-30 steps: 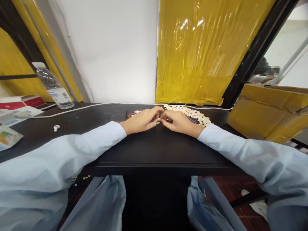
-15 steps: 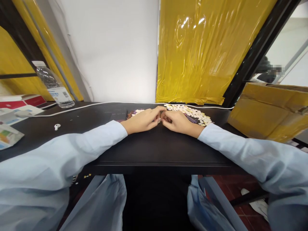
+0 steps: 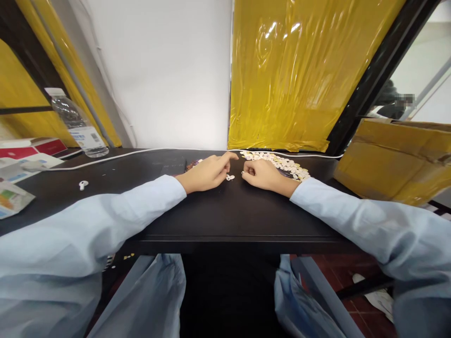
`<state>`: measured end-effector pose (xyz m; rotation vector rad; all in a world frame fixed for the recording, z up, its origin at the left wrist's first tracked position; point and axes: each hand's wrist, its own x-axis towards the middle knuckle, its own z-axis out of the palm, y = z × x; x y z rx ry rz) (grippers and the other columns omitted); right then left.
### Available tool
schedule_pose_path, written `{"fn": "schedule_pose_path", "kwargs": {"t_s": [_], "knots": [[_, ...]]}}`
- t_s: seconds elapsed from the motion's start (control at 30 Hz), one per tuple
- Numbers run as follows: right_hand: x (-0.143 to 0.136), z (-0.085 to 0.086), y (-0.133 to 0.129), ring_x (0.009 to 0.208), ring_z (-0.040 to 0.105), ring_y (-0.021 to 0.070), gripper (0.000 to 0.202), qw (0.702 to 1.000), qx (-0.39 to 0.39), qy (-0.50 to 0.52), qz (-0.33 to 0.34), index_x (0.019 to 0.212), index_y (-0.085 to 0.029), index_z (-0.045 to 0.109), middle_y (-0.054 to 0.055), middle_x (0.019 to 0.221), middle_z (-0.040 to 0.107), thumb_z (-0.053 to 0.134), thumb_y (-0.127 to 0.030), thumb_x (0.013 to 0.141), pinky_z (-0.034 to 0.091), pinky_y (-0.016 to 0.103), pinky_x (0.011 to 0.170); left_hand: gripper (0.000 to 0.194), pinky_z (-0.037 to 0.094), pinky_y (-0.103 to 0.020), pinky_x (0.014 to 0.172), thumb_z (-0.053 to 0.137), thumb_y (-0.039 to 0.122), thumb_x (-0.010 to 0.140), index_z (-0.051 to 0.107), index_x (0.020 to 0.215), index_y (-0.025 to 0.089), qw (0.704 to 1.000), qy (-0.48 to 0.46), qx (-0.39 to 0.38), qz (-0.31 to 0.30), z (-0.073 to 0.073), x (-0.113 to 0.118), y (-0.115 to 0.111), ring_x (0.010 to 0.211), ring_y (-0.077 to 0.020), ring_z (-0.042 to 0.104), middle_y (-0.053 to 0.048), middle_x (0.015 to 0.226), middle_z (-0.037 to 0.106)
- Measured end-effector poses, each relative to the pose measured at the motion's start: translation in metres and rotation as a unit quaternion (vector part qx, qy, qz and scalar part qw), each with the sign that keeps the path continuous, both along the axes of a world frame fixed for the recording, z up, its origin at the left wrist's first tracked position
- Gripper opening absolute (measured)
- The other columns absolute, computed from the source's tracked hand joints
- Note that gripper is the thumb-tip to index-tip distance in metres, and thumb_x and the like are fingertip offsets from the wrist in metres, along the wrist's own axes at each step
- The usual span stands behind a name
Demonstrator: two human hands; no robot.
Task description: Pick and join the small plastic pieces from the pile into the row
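Partly open left hand [image 3: 208, 174] beside pieces [image 3: 230, 178]; right hand [image 3: 263, 175] pinches white bit [image 3: 243, 173].

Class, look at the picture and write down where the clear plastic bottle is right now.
In the head view, the bottle stands toward the far left of the desk, just behind the white cable and beside the red and white box.

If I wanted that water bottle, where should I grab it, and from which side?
Probably around the bottle at its label, where it's broad and round, below the narrowing shoulder. Come from its right, above the white cable in front; the red-and-white box sits left.
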<state>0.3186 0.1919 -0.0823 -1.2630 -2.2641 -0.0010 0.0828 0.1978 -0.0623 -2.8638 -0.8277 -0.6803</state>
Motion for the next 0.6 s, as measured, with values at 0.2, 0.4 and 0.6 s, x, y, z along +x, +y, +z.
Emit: {"fn": "schedule_pose_path", "kwargs": {"t_s": [0.2, 0.4, 0.6], "knots": [[0.003, -0.001, 0.007, 0.056, 0.045, 0.0153, 0.027, 0.998, -0.011, -0.012, -0.061, 0.059, -0.021, 0.053, 0.001, 0.060, 0.057, 0.053, -0.031, 0.084, 0.028, 0.030, 0.058, 0.027, 0.049, -0.038, 0.085, 0.043, 0.007, 0.086, 0.064, 0.100, 0.015, 0.996, 0.027, 0.030, 0.080, -0.001, -0.003, 0.013, 0.094, -0.0252, 0.065, -0.010, 0.103, 0.069], [0.003, -0.002, 0.008, 0.056, 0.044, 0.0152, 0.034, 0.999, 0.008, -0.009, -0.046, 0.057, -0.020, 0.048, 0.002, 0.060, 0.057, 0.048, -0.031, 0.090, 0.027, 0.030, 0.058, 0.017, 0.050, -0.040, 0.083, 0.050, 0.018, 0.089, 0.066, 0.091, 0.016, 0.989, 0.046, 0.032, 0.138, -0.004, -0.005, 0.016, 0.091, -0.0272, 0.067, -0.011, 0.098, 0.070], [0.002, -0.002, 0.006, 0.056, 0.044, 0.0151, 0.036, 0.999, 0.014, -0.017, -0.030, 0.060, -0.021, 0.049, 0.001, 0.060, 0.054, 0.048, -0.035, 0.092, 0.028, 0.029, 0.058, 0.017, 0.050, -0.039, 0.084, 0.054, 0.022, 0.086, 0.068, 0.095, 0.016, 0.989, 0.037, 0.027, 0.139, -0.005, -0.004, 0.014, 0.093, -0.0275, 0.068, -0.010, 0.099, 0.072]]}}
